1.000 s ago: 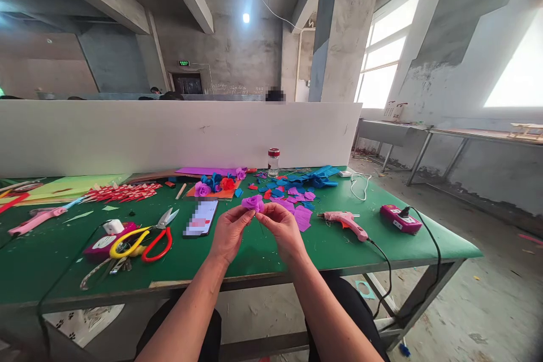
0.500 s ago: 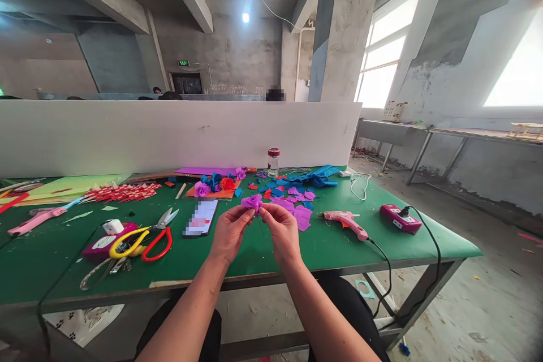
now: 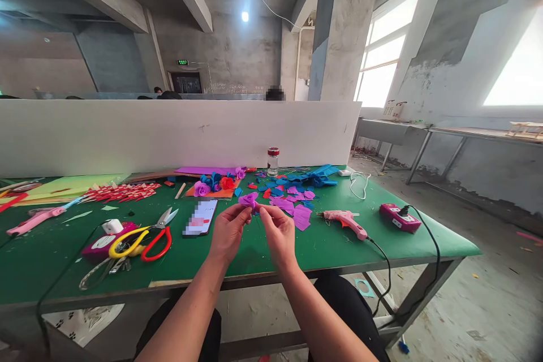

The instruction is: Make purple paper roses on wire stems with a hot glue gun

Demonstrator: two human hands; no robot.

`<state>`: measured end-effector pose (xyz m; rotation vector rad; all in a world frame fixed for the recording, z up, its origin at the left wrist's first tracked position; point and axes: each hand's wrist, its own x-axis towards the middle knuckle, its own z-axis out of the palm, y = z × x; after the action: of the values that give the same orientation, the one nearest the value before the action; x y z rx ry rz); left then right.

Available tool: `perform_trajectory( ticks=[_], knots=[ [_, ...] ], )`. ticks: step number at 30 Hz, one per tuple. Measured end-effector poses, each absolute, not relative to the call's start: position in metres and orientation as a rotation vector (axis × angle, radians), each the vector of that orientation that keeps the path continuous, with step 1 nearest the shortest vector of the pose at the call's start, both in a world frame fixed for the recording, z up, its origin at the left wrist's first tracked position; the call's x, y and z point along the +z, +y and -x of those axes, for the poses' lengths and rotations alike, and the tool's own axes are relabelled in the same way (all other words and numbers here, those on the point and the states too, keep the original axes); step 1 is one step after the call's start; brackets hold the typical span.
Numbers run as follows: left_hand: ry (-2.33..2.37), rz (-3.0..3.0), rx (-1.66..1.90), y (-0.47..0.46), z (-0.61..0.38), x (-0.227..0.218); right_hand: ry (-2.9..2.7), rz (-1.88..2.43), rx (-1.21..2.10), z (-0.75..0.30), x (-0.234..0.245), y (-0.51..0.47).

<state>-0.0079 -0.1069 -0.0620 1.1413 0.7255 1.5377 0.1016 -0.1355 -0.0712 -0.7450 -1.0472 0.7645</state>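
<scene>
Both of my hands are raised over the green table [image 3: 339,246] and pinch a small purple paper flower [image 3: 248,199]. My left hand [image 3: 228,232] grips the flower from below left with its fingertips closed. From the right, my right hand [image 3: 278,233] has thumb and forefinger pressed on the flower's base. Just behind the hands lie purple paper pieces [image 3: 297,212] and blue paper scraps [image 3: 311,176]. A phone [image 3: 200,218] rests to the left of my left hand.
A pink glue gun [image 3: 345,220] with a black cord lies to the right, near a pink power box [image 3: 401,218]. Red and yellow scissors [image 3: 142,237] lie on the left. Finished paper roses [image 3: 214,184], a small glass jar [image 3: 274,161] and a white partition [image 3: 169,133] stand behind.
The flower and both hands have shifted slightly left and tilted; my right fingers have slid closer to the flower's base.
</scene>
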Motion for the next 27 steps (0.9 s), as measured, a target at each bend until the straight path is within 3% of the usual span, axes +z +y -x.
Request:
perform_trajectory(
  ticks=[6,27],
  knots=[
    [0.656,-1.099,1.534,-0.103,0.010,-0.067,-0.902,0.677,0.893,-0.102,-0.072,-0.132],
    [0.651,-1.147,1.644,-0.103,0.007,-0.067,-1.169,0.710,0.798,-0.101,-0.087,-0.117]
  ],
)
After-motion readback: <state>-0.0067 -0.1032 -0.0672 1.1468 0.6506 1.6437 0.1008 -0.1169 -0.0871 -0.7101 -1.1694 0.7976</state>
